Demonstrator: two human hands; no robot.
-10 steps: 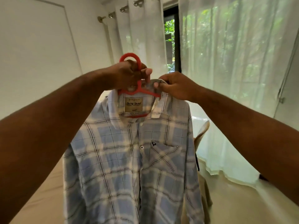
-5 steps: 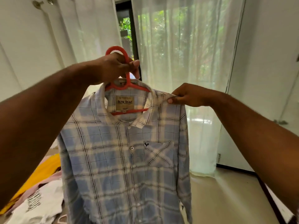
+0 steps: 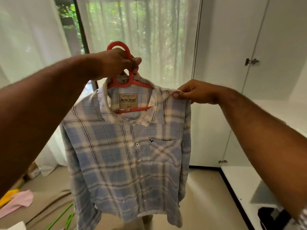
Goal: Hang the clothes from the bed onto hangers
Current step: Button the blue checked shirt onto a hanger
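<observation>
left grip (image 3: 114,63) curls round the neck of the red hanger (image 3: 131,79) and holds it up; right grip (image 3: 197,92) pinches the plaid shirt (image 3: 129,155) at its shoulder, at 4 o'clock from the hook. the shirt hangs on the hanger in mid-air; a pink cloth (image 3: 18,201) lies at 8 o'clock

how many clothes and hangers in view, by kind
hung shirts: 1 (plaid shirt)
loose clothes: 2 (pink garment, yellow garment)
hangers: 2 (red hanger, green hanger)
total: 5
</observation>
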